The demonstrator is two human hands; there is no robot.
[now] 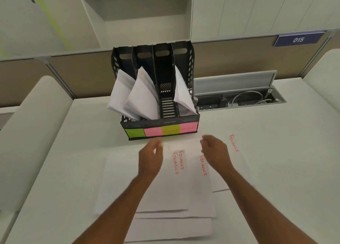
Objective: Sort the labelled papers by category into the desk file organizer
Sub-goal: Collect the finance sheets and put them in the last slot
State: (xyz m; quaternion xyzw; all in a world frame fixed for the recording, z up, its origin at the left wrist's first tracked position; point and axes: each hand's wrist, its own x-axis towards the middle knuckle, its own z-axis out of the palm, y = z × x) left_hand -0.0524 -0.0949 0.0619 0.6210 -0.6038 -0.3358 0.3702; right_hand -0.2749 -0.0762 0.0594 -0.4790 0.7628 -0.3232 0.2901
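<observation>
Head view: papers (176, 179) lengthwise toward organizer (160, 89).

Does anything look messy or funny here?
Yes. In the black file organizer, three slots hold papers that flop and lean sideways, while the third slot from the left is bare. The Finance sheets on the desk lie fanned and crooked, not stacked.
</observation>
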